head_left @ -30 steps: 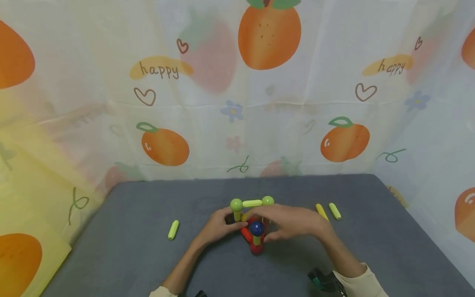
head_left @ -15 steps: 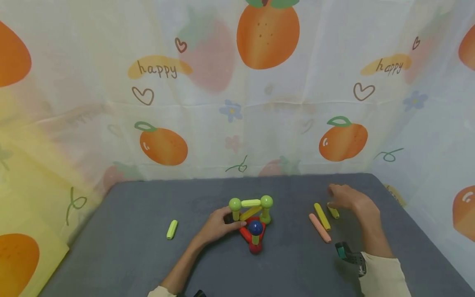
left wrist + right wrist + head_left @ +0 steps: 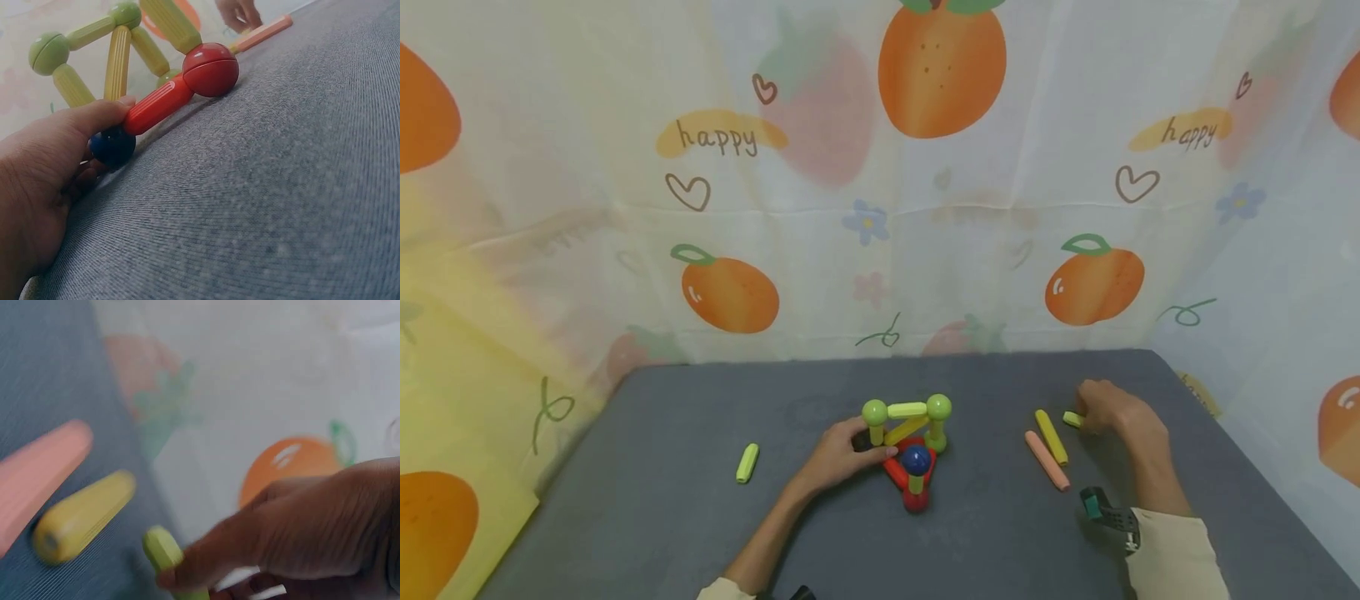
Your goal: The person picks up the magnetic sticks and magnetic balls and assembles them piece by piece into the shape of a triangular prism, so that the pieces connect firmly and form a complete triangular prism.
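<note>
A structure of toy rods and balls stands mid-table. Its base has red rods, a red ball and a dark blue ball. Two green balls joined by a light green rod top its far side, and another blue ball tops a short upright at the front. My left hand grips the low dark blue ball at the structure's left corner, thumb at the red rod's end. At the right, my right hand pinches a short yellow-green rod between thumb and fingers; part of it is hidden.
Left of my right hand lie a yellow rod and a longer pink rod. A loose light green rod rests on the table's left side. Behind the grey tabletop hangs a fruit-printed curtain.
My right hand has left the structure and moved right to the yellow-green rod, which it now pinches. The pink rod has come into sight. My left hand has stayed on the structure.
</note>
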{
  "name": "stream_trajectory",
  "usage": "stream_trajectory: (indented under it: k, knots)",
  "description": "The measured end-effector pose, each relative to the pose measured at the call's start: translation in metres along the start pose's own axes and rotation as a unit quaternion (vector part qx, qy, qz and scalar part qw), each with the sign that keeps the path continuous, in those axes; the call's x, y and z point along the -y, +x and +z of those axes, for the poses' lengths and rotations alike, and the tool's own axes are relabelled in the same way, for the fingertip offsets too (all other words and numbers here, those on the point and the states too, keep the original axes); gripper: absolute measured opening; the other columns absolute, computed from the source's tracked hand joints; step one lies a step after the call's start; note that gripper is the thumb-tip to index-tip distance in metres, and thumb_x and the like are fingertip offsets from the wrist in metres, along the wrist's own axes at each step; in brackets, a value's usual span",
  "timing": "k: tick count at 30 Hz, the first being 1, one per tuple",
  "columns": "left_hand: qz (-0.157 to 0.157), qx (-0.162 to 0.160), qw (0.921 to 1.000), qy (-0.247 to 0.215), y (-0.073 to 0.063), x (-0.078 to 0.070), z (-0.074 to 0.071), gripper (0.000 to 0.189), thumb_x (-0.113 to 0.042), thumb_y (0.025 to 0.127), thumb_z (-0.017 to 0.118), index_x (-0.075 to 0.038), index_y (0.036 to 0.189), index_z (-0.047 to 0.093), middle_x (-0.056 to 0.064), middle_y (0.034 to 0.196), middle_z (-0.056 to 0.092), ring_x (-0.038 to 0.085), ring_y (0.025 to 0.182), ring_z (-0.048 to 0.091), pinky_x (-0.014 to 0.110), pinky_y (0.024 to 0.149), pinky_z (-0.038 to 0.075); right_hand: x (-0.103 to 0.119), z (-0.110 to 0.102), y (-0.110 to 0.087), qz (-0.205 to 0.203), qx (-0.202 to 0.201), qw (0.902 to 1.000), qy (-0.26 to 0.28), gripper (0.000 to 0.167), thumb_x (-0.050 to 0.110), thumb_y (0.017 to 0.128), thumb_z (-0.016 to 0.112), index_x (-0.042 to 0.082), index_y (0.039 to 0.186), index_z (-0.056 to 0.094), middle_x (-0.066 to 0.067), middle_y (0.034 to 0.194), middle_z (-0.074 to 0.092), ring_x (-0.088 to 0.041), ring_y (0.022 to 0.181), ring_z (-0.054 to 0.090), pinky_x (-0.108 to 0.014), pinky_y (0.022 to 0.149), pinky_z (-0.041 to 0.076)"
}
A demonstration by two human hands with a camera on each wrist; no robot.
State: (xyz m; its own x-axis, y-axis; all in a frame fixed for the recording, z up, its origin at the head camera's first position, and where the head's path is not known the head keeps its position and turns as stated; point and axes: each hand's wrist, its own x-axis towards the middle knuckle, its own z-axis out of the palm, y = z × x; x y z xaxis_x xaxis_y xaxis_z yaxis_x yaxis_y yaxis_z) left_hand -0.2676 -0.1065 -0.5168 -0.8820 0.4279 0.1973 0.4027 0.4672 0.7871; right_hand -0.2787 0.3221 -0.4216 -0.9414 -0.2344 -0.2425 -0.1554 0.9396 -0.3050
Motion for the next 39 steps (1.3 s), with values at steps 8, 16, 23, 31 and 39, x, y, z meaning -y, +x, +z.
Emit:
stream_trajectory:
  k: [8, 16, 23, 31, 39]
  knots:
    - [0.008, 0.003, 1.0, -0.004, 0.0, 0.001, 0.0, 0.025, -0.036, 0.092, 0.081, -0.02, 0.11, 0.075, -0.001, 0.096, 0.072, 0.003, 0.08, 0.057, 0.024, 0.075, 0.048, 0.079, -0.025, -0.017, -0.297, -0.109, 0.9488, 0.009, 0.019, 0.002, 0.09, 0.077, 0.016, 0.102, 0.073, 0.004, 0.099, 0.065, -0.01, 0.087, 0.06, -0.033, 0.077, 0.054]
    - [0.019, 0.008, 0.9998, -0.008, 0.001, -0.001, -0.001, 0.024, -0.036, 0.093, 0.08, -0.02, 0.11, 0.075, 0.0, 0.097, 0.072, 0.002, 0.076, 0.056, 0.023, 0.071, 0.048, 0.149, -0.003, -0.013, -0.424, -0.16, 0.8906, -0.042, 0.025, 0.007, 0.086, 0.085, 0.02, 0.104, 0.075, 0.0, 0.111, 0.06, -0.014, 0.1, 0.052, -0.036, 0.088, 0.049]
    - [0.025, 0.007, 0.9996, -0.007, 0.0, -0.001, -0.002, 0.023, -0.034, 0.094, 0.079, -0.019, 0.11, 0.074, 0.001, 0.096, 0.071, 0.001, 0.076, 0.056, 0.023, 0.071, 0.048, 0.159, 0.013, -0.003, -0.417, -0.174, 0.8892, -0.068, 0.023, 0.015, 0.084, 0.089, 0.021, 0.104, 0.079, -0.005, 0.119, 0.062, -0.021, 0.106, 0.055, -0.044, 0.093, 0.05]
    - [0.021, 0.007, 0.9997, -0.007, 0.001, -0.001, -0.003, 0.023, -0.035, 0.094, 0.079, -0.019, 0.109, 0.074, 0.0, 0.092, 0.068, 0.002, 0.074, 0.055, 0.023, 0.069, 0.047, 0.162, 0.018, 0.002, -0.424, -0.177, 0.8871, -0.044, 0.022, 0.015, 0.087, 0.086, 0.021, 0.108, 0.081, -0.005, 0.124, 0.062, -0.023, 0.11, 0.056, -0.047, 0.096, 0.05]
    - [0.013, 0.009, 0.9999, -0.002, 0.0, -0.001, -0.002, 0.024, -0.036, 0.094, 0.079, -0.019, 0.11, 0.074, 0.0, 0.094, 0.069, 0.003, 0.075, 0.055, 0.024, 0.071, 0.047, 0.158, 0.022, 0.006, -0.408, -0.161, 0.8971, -0.051, 0.026, 0.015, 0.086, 0.088, 0.021, 0.109, 0.08, -0.008, 0.125, 0.062, -0.024, 0.111, 0.056, -0.048, 0.095, 0.049]
